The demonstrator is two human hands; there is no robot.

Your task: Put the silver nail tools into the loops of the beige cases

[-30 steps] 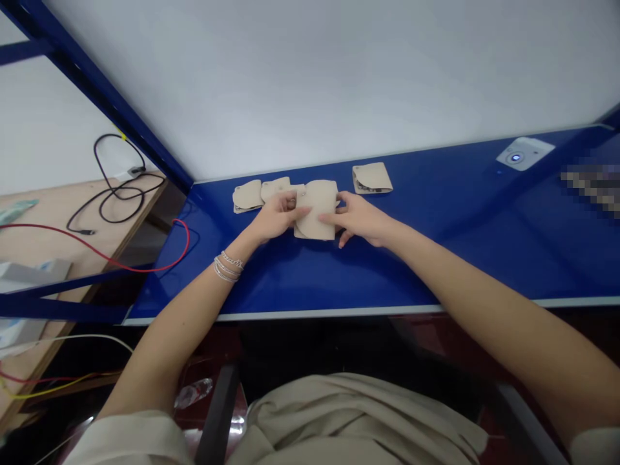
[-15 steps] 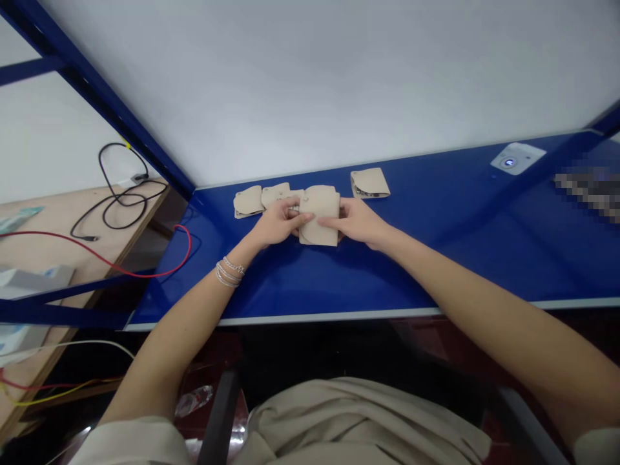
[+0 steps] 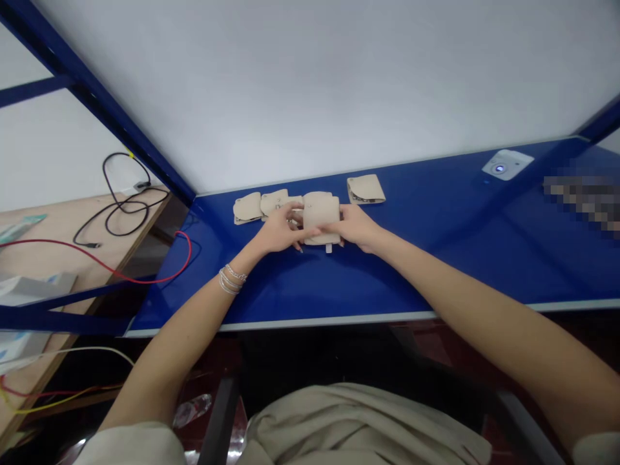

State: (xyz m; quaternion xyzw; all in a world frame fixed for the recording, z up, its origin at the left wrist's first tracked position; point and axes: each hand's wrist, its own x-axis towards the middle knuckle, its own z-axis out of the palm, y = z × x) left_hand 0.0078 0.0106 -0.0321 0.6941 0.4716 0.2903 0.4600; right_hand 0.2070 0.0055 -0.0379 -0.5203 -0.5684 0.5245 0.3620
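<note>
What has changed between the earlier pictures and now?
The held beige pouch now looks shorter and more curved, and a small pale tab shows below it. The thumb of the left hand has moved lower, next to that of the right hand. Both keep hold. The separate pouch and white device stay on the table.

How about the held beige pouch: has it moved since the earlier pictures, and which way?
Yes, slightly rightward: judged against the lone pouch lying on the blue table, the held pouch now sits closer to it.
</note>
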